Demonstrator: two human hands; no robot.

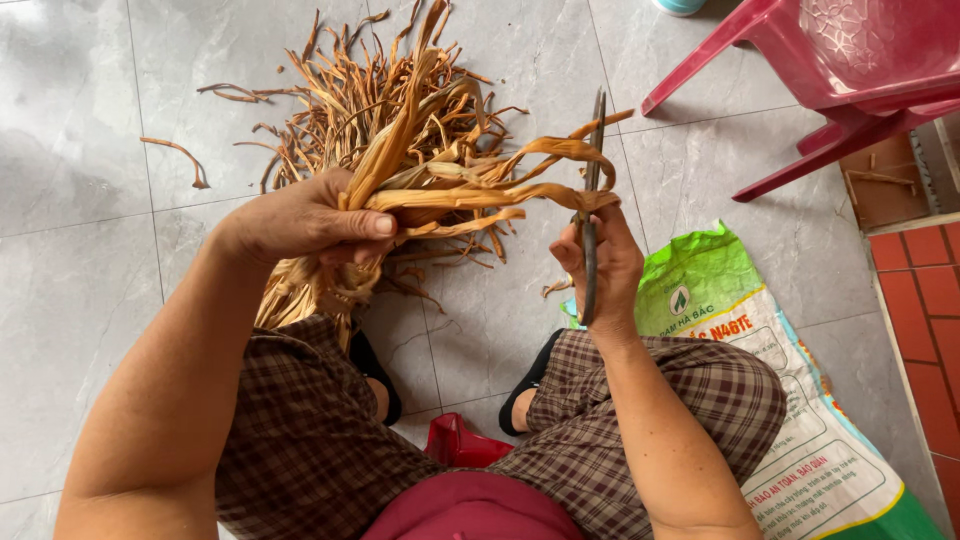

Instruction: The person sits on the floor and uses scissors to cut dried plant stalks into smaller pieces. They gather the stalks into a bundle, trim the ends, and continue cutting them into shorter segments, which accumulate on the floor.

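Note:
My left hand [310, 220] grips a bundle of dried tan leaf strips [440, 170], with the loose ends fanning up and to the right. My right hand [605, 265] holds a pair of dark metal scissors [592, 190], blades pointing up and set against the strip ends on the right side of the bundle. Both hands are held above my knees in brown checked trousers [690, 390].
A heap of cut dried strips [340, 100] lies on the grey tiled floor [80, 250] beyond my hands. A pink plastic chair [850, 70] stands at the upper right. A green and white woven sack [800, 400] lies by my right knee. Red tiles [925, 290] border the right edge.

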